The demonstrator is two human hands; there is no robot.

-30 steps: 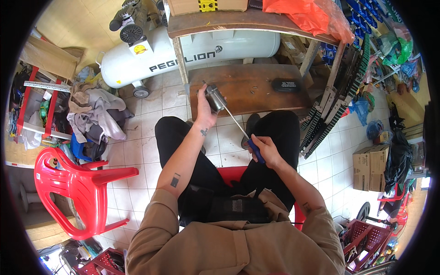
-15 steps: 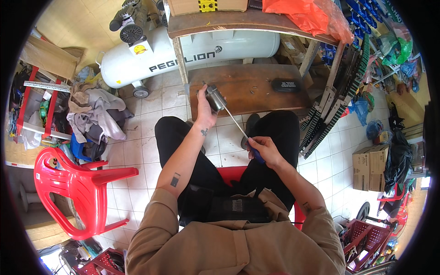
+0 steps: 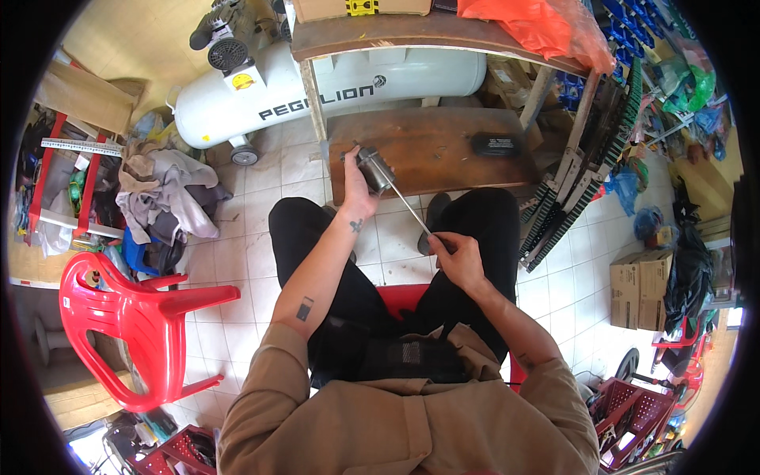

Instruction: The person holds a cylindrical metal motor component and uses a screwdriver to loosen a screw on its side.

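Out in front of my knees, my left hand (image 3: 359, 190) is wrapped round a silver metal cylinder (image 3: 375, 171) with a darker fitting at its upper end; its exact kind does not show. A long-shafted screwdriver (image 3: 410, 209) runs slantwise from the cylinder's lower right end down to my right hand (image 3: 461, 260). The fingers of that hand are closed round the screwdriver, and its handle is hidden behind them. Whether the tip touches a screw on the cylinder is too small to make out.
A low brown wooden shelf (image 3: 427, 174) with a black case (image 3: 492, 144) stands ahead, before a white air compressor tank (image 3: 237, 107). On the left are a red plastic chair (image 3: 119, 332) and heaped cloths (image 3: 170, 194). Cardboard boxes (image 3: 640, 289) and striped metal rails (image 3: 582, 174) stand right.
My right hand has turned and changed its finger position on the screwdriver; the blue handle seen below it before is now hidden. The cylinder and my left hand have barely shifted.
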